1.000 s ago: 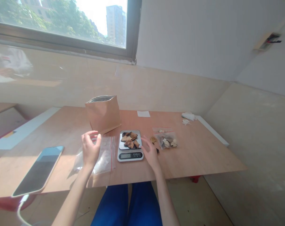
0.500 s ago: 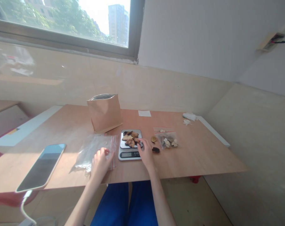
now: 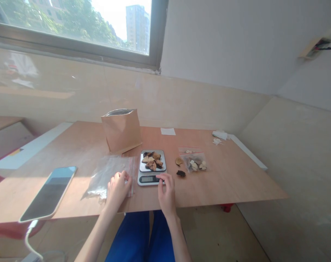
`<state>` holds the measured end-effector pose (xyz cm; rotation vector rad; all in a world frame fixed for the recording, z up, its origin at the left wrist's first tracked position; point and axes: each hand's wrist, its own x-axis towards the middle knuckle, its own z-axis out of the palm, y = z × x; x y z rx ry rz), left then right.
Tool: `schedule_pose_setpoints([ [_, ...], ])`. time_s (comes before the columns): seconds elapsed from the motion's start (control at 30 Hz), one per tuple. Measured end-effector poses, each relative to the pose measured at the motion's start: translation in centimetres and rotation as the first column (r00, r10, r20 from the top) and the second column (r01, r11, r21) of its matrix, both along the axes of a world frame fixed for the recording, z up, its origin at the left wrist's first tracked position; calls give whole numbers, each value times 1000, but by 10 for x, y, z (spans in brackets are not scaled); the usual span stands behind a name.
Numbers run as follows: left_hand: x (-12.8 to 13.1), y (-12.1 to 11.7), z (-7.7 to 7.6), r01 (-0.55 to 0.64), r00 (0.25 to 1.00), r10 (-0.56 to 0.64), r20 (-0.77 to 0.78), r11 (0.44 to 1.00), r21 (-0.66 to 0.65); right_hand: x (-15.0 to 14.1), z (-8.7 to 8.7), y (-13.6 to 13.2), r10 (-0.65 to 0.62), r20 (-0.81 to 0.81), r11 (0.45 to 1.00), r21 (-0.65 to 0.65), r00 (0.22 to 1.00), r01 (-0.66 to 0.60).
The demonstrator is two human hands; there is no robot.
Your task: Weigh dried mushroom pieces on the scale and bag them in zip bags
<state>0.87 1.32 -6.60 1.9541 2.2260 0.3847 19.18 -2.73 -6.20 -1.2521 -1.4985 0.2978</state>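
Down at the bottom middle of the frame, the left hand (image 3: 117, 190) is curled over the edge of a clear zip bag (image 3: 108, 176), fingers drawn in close, though I can't tell if it's actually pinching the plastic or just lying on it. The right hand (image 3: 166, 193) is hovering at the front edge of a digital kitchen scale (image 3: 151, 178), fingertips (image 3: 160, 177) bunched narrow beside the display and not holding anything I can make out.

A small heap of dried slices (image 3: 152, 160) is sitting on the scale's plate. Can't say what they are, but they're looking light, stiff and probably brittle, so I'd take them by the thick middle, not the thin edges. That bag is looking thin and slippery, so its red-striped seal edge seems like the best grip.

Just right of the scale, a dark dried piece (image 3: 181, 173) and a tan piece (image 3: 178, 162) are lying loose beside a second zip bag (image 3: 194, 162) with more pieces inside. Behind the scale, a kraft paper pouch (image 3: 121, 131) is standing upright, and a phone (image 3: 48, 193) is lying toward the lower left of the frame.
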Motion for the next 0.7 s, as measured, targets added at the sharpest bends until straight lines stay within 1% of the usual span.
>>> schedule_pose_setpoints([
  [0.13, -4, -3, -4, 15, 999, -18, 32, 998, 68, 3, -1, 8, -46, 1, 999, 7, 999, 46],
  [0.23, -5, -4, -6, 32, 998, -37, 51, 995, 96, 10, 1, 23, -100, 32, 995, 19, 994, 99],
  [0.33, -6, -4, -7, 38, 998, -44, 53, 993, 111, 12, 2, 40, -115, 100, 993, 18, 988, 114],
  [0.4, -5, -4, -7, 39, 998, -44, 40, 992, 120, 11, 2, 53, -107, 157, 994, -20, 982, 112],
  [0.47, -5, -4, -7, 39, 998, -44, 35, 992, 124, 11, 3, 65, -92, 206, 989, -95, 974, 114],
  [0.53, -5, -5, -7, 44, 998, -48, 35, 991, 125, 15, 5, 75, -106, 223, 978, -153, 969, 142],
  [0.6, -5, -5, -7, 48, 998, -52, 25, 991, 127, 24, 8, 83, -180, 196, 966, -147, 964, 211],
  [0.7, -5, -5, -6, 47, 999, -49, 12, 992, 120, 46, 9, 88, -289, 134, 949, -93, 948, 302],
])
